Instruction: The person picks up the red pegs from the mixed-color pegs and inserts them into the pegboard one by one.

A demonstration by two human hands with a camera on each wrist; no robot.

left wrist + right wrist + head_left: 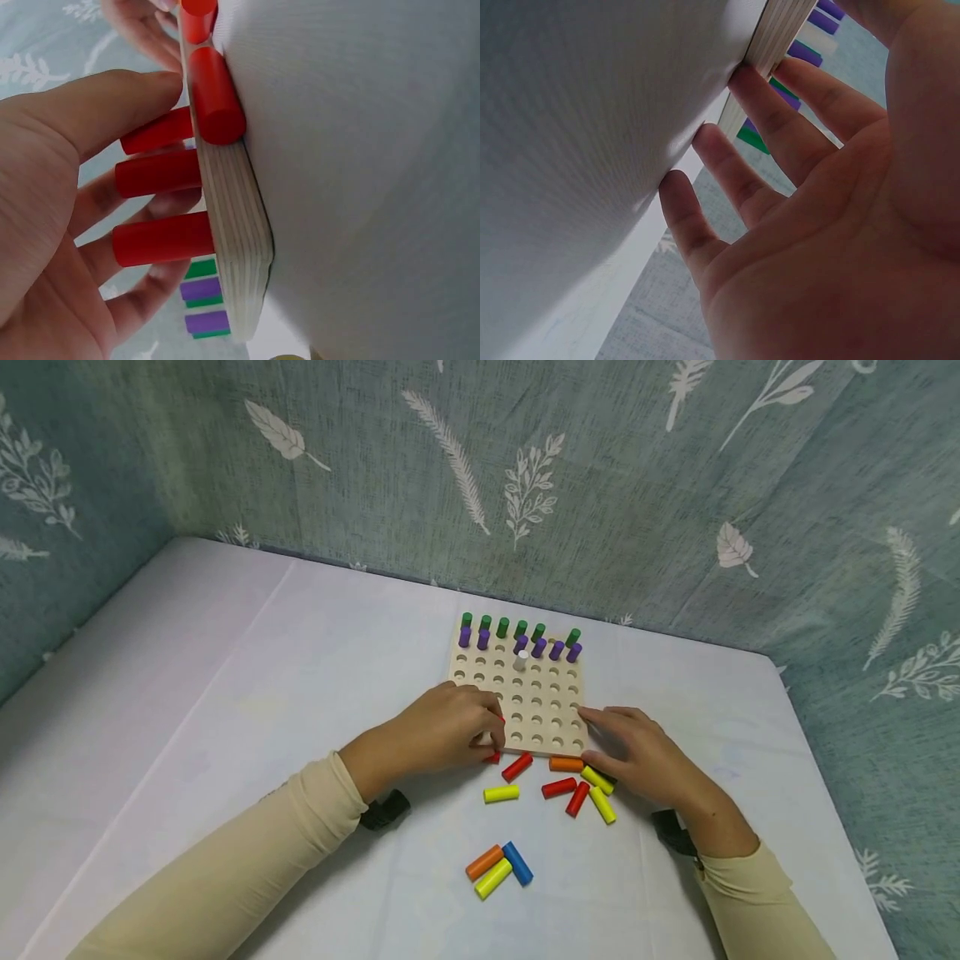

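A wooden pegboard [527, 728] lies on the table with several green pegs [502, 627] along its far row. Purple pegs [539, 648] fill most of the second row, and one white peg [521, 660] stands before them. At the near left corner my left hand [453, 722] pinches a red peg [156, 130] with thumb and fingers; this peg is upright at the board. Two more red pegs [157, 174] stand beside it, mostly hidden in the head view. My right hand [637, 752] rests its extended fingers against the board's right edge, holding no peg.
Loose red pegs [517, 767], yellow pegs [602, 805] and an orange peg [566, 764] lie along the near side of the board. Closer to me are another orange peg [484, 863], a blue peg [518, 863] and a yellow one. A patterned cloth wall [375, 485] rises behind the table.
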